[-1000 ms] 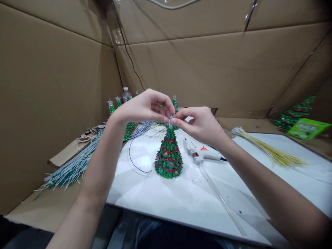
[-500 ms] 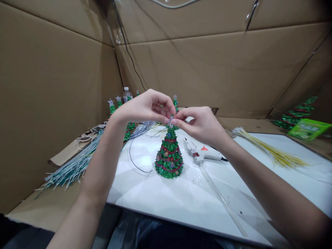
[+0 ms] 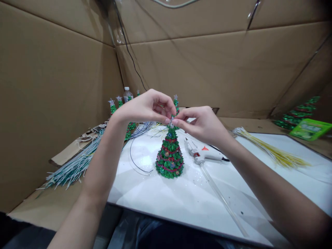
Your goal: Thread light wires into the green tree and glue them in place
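Note:
A small green beaded Christmas tree (image 3: 169, 155) with red garlands and tiny ornaments stands upright on the white board (image 3: 145, 193) in front of me. At its tip is a clear star (image 3: 171, 121), mostly covered by fingertips. My left hand (image 3: 155, 105) pinches the star from the left, thumb and forefinger together. From the right, my right hand (image 3: 198, 119) grips it between thumb and forefinger too. Just right of the tree lies a white glue gun (image 3: 204, 154), with a long clear glue stick (image 3: 224, 200) reaching toward the board's front edge.
Bundles of pale blue-green wires (image 3: 74, 166) and yellow wires (image 3: 275, 148) lie left and right. Several finished trees (image 3: 113, 108) and a plastic bottle (image 3: 127, 93) stand behind my left hand. A green packet (image 3: 310, 129) rests at far right. Cardboard walls (image 3: 181, 65) enclose the workspace.
Both hands keep their pinch on the star with hardly any movement. The whole view has shifted very slightly.

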Tool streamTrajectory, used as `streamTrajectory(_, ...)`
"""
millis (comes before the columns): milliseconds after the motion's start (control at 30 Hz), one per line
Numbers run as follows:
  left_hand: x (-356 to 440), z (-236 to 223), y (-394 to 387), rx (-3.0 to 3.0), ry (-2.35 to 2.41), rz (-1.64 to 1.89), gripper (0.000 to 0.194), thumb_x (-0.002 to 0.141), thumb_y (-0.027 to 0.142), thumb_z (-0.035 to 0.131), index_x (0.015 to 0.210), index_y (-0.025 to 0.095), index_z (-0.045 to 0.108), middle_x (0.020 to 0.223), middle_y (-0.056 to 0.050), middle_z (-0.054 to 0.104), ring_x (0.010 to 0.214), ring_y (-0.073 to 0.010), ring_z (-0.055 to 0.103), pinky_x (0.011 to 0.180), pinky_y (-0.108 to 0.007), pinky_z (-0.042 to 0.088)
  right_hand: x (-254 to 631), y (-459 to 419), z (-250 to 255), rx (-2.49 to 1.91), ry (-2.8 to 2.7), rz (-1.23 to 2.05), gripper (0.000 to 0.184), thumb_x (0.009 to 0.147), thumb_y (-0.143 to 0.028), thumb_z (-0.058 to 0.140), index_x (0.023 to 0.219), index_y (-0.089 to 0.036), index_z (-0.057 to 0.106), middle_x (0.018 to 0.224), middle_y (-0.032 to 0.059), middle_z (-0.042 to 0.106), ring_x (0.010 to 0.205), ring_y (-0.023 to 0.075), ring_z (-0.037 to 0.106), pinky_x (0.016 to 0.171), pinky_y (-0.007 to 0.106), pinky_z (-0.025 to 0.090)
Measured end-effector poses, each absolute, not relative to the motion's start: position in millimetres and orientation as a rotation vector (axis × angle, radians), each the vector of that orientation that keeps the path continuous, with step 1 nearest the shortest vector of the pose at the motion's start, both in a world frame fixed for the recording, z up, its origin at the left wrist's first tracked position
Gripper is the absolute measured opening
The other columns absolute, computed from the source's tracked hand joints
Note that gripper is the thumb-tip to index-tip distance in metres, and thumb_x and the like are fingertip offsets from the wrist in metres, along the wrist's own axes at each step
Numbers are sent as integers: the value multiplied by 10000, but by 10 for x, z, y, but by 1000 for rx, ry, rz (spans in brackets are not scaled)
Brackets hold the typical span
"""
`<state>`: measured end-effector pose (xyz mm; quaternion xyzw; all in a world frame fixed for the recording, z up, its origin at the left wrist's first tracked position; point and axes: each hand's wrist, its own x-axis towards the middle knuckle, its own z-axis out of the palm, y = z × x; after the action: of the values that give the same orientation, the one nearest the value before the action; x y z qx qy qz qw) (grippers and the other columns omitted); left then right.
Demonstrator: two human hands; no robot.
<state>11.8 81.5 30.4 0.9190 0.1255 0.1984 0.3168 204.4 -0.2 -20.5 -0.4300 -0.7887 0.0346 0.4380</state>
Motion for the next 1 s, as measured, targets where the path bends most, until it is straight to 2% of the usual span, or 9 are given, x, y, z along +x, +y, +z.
streamTrajectory(267, 109, 331, 761, 2448, 458, 518, 208, 715, 221, 741, 887, 104, 751, 733, -51, 749, 667, -138, 700, 578, -190, 540, 2051, -2, -192, -1084, -1958, 132, 254, 850, -353, 640, 702, -148, 663, 634, 6, 617, 603, 92, 507, 600, 265, 395)
streamTrajectory(667, 104, 339, 747, 2506, 539, 480, 162, 714, 242, 726, 765, 91, 755, 621, -71, 725, 567, -127, 664, 479, -175, 473, 2052, 1, -177, -1157, -1969, 155, 363, 851, -487, 619, 705, -160, 677, 632, 19, 625, 574, 101, 487, 560, 276, 361)
streamTrajectory(1000, 125, 338, 727, 2511, 546, 458, 166, 726, 239, 708, 757, 79, 742, 594, -89, 708, 518, -116, 605, 448, -199, 411, 2063, 30, -202, -1142, -1952, 271, 326, 846, -463, 635, 714, -166, 655, 674, 19, 661, 555, 105, 558, 570, 280, 423)
